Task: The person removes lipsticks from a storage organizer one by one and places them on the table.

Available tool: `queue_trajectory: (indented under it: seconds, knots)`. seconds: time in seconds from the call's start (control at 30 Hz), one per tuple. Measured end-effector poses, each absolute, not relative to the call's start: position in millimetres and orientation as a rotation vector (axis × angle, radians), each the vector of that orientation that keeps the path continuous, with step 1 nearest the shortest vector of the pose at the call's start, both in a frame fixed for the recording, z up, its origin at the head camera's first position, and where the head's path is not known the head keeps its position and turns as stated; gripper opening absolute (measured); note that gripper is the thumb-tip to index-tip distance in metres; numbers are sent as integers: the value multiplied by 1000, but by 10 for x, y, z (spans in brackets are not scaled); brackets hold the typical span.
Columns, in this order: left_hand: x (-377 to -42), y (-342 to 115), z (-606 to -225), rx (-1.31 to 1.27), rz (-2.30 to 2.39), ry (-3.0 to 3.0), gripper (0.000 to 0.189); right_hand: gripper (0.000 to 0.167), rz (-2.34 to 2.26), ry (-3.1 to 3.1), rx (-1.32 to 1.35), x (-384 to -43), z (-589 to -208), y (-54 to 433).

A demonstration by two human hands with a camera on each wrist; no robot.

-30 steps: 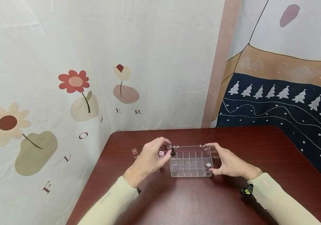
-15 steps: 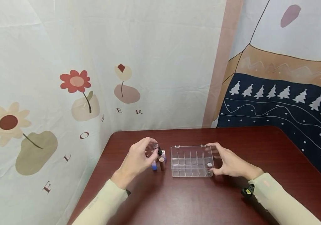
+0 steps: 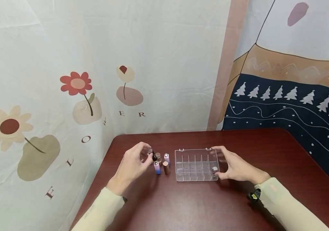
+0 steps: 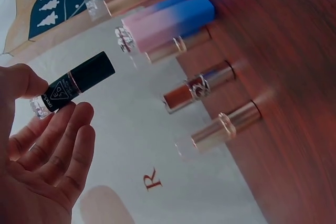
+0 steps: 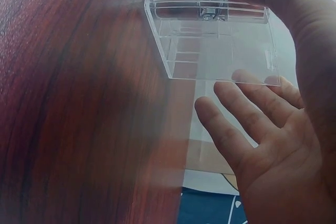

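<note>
My left hand [image 3: 130,166] pinches a small black lipstick tube [image 4: 79,83] with a clear faceted end, between thumb and fingers, raised above the table left of the other tubes. On the table beside it stand two pink-and-blue lipsticks [image 4: 173,22], a copper-coloured tube [image 3: 166,168], a tube with a reddish window [image 4: 181,97] and gold tubes [image 4: 226,132]. My right hand [image 3: 235,164] grips the right end of a clear divided box [image 3: 197,173], thumb in front and fingers behind. One lipstick [image 5: 181,4] stands in the box's front right compartment.
The dark red-brown table [image 3: 199,205] carries everything. A curtain with flower prints [image 3: 164,64] hangs at the back and left. A dark blue cloth with white trees [image 3: 268,112] hangs on the right.
My left hand has moved left from the box's left side with the black lipstick, bringing the standing tubes into view. My right hand and the box have stayed nearly still.
</note>
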State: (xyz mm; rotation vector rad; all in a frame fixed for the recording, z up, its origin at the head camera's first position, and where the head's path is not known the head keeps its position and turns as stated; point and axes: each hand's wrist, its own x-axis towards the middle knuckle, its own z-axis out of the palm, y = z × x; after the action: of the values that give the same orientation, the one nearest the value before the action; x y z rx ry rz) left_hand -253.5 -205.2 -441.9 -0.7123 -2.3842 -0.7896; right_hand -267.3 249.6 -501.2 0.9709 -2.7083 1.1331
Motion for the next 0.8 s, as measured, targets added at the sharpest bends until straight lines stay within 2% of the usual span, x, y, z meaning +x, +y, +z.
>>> queue_trajectory:
  seconds: [0.8]
  knots:
    - [-2505,-2278,-4621,-541,-727,-2645,25,100,1126,-2768,925,-2669,-5006,2487]
